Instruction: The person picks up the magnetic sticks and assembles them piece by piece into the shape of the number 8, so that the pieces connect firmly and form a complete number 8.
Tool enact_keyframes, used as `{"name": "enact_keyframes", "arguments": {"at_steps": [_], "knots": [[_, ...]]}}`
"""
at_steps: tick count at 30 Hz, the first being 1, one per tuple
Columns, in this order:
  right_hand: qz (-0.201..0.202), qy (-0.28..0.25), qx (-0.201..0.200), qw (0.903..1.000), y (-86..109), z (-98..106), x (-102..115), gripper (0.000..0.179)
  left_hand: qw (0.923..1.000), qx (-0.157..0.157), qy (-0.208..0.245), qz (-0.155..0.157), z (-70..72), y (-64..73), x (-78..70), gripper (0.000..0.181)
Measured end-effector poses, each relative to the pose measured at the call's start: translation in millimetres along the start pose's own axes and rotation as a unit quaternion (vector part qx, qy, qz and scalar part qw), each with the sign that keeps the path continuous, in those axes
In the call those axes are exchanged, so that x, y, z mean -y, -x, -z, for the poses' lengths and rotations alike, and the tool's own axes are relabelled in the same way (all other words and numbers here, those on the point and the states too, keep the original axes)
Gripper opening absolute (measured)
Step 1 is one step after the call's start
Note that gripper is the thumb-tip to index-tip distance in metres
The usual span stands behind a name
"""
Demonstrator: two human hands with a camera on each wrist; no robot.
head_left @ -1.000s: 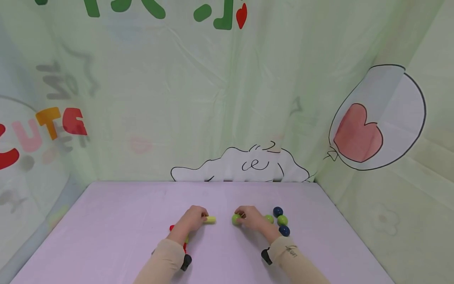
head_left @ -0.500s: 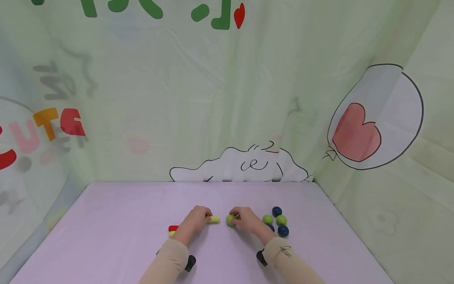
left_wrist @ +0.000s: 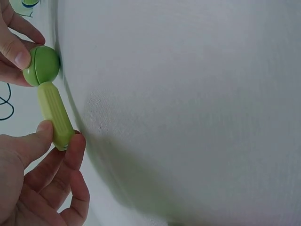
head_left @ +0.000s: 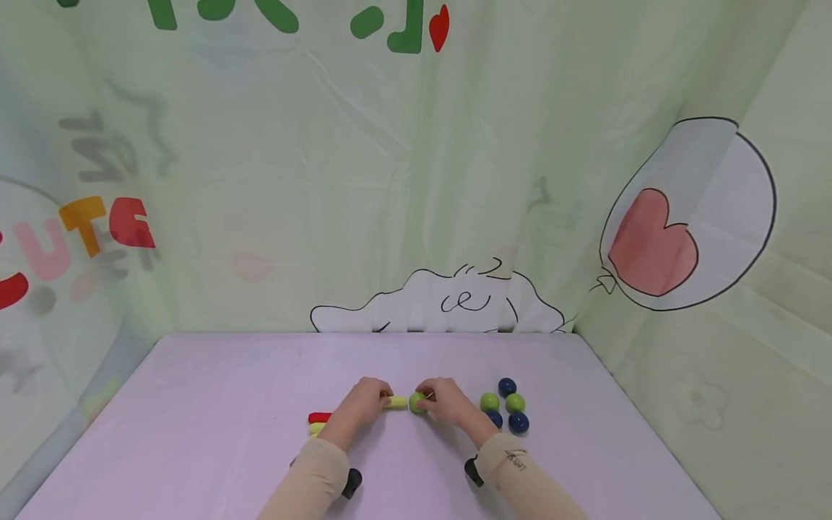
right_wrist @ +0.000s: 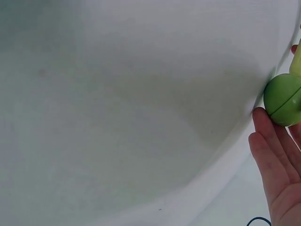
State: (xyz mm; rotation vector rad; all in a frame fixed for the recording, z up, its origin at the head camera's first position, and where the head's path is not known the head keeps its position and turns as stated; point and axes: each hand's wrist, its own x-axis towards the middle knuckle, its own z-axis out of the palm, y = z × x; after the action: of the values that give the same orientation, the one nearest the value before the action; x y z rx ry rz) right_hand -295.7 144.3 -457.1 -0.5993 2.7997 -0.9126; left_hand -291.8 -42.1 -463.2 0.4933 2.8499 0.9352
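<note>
In the middle of the table my left hand (head_left: 365, 401) pinches a short yellow ribbed rod (left_wrist: 55, 113) between thumb and fingers near one end. Facing it, my right hand (head_left: 450, 401) holds a glossy green ball (left_wrist: 43, 66) with a seam around it. The rod's free end meets the ball in the left wrist view; whether they are joined or merely touching, I cannot tell. The right wrist view catches the green ball (right_wrist: 283, 100) at its right edge, with the fingers against it. Part of the rod is hidden behind my left fingers.
Right of my right hand lie several balls: a dark blue ball (head_left: 508, 387), a green ball (head_left: 516, 403) and others close by. A red rod (head_left: 318, 417) and yellow rods (head_left: 316, 428) lie left, partly behind my left forearm. A printed curtain (head_left: 292, 180) stands behind the table (head_left: 214, 404).
Both hands have moved toward each other, my left rightward with the yellow rod and my right leftward with the green ball. The gap between rod and ball has closed.
</note>
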Motion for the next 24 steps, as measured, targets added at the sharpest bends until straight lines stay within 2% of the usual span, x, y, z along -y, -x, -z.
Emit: {"name": "enact_keyframes", "arguments": {"at_steps": [24], "knots": [[-0.005, -0.018, -0.005, 0.9998, 3.3, 0.3, 3.9, 0.024, 0.9999, -0.009, 0.006, -0.013, -3.6, 1.1, 2.7, 0.016]]}}
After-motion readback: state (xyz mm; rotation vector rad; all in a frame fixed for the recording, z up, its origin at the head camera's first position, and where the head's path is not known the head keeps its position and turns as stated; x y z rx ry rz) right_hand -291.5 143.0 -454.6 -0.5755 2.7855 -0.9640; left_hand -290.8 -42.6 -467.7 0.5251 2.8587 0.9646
